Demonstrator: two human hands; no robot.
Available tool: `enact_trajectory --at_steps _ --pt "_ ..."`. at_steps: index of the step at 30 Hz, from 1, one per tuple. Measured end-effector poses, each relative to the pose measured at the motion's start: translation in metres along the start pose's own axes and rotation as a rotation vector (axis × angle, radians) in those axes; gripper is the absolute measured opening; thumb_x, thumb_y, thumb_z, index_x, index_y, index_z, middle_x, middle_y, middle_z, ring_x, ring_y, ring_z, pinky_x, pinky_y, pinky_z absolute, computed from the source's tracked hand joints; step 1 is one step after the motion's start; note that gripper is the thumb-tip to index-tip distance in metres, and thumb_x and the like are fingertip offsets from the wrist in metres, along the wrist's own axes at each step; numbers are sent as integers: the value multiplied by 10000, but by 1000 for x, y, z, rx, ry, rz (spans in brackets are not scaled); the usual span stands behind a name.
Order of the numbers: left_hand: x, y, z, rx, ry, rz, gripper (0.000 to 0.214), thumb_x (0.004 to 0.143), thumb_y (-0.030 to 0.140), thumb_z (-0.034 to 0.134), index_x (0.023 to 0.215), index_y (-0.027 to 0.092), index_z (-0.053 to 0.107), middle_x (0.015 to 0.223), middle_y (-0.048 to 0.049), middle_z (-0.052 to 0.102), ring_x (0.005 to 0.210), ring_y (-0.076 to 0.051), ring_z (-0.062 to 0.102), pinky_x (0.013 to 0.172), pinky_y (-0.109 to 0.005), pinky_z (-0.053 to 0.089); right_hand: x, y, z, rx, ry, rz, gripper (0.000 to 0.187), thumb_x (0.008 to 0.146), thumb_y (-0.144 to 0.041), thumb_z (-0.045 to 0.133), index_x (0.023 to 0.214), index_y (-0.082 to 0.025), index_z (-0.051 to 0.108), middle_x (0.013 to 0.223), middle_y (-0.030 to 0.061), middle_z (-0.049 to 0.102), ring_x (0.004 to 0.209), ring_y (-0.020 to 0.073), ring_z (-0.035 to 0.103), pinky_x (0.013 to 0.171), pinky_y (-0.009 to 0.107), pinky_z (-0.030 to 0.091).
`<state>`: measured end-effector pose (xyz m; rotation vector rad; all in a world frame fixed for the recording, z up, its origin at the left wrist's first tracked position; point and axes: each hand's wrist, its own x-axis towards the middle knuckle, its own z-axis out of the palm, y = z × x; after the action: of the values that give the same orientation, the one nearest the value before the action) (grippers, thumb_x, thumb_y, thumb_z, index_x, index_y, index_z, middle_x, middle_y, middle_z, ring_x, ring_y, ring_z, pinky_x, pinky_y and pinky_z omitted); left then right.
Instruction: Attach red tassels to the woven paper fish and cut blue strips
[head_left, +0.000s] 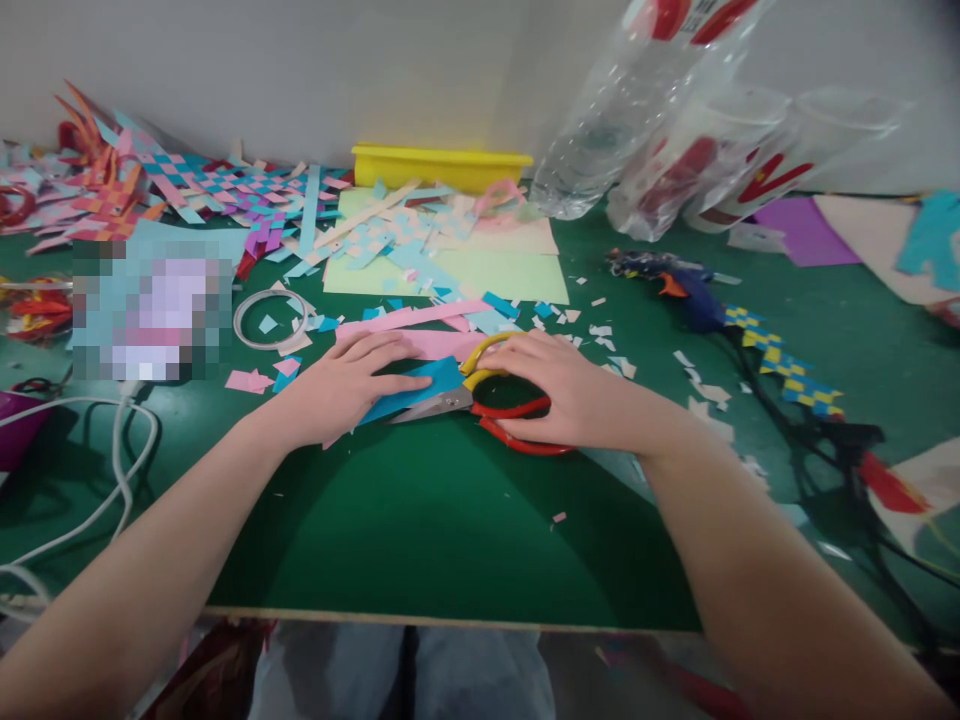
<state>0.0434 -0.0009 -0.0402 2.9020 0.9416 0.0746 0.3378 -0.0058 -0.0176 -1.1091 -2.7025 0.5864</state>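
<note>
My left hand [341, 385] lies flat on the green table [420, 520], fingers stretched over a blue paper strip [424, 385] and pink strips [420, 330]. My right hand [566, 390] rests over the red and yellow handles of a pair of scissors [499, 410], fingers curled around them. The steel blades point left, toward the blue strip under my left fingers.
Woven paper mats [225, 190] and coloured scraps litter the back left. A yellow tray [439, 165] stands at the wall. Clear plastic bottles [675, 120] lie at the back right. A blue glue gun [694, 290], a tape ring [270, 318] and white cables [112, 470] are nearby.
</note>
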Motion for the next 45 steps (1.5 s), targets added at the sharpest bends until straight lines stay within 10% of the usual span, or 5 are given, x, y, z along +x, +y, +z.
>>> enact_trajectory --at_steps 27,38,45 --pt "2 2 4 2 81 9 503 918 69 415 1346 328 465 1475 -22 390 1392 -223 277 1103 -442 288 -4 -16 2 -105 10 -22 414 847 -415 577 1220 -241 531 1236 91 576 1205 297 490 1022 507 375" --pt "5 8 -9 -80 278 10 315 967 331 447 851 174 694 1125 -75 621 1183 -216 506 1061 -423 361 -12 -8 -13 -40 -33 67 366 786 -359 612 1140 -278 571 1250 44 582 1177 266 515 982 445 409" --pt "1 5 -10 -173 161 37 300 969 346 446 1141 264 677 1354 -65 514 1335 -241 370 1092 -452 331 -20 -2 -25 -18 -70 174 364 751 -360 617 1111 -315 588 1276 9 578 1168 283 528 953 463 422"
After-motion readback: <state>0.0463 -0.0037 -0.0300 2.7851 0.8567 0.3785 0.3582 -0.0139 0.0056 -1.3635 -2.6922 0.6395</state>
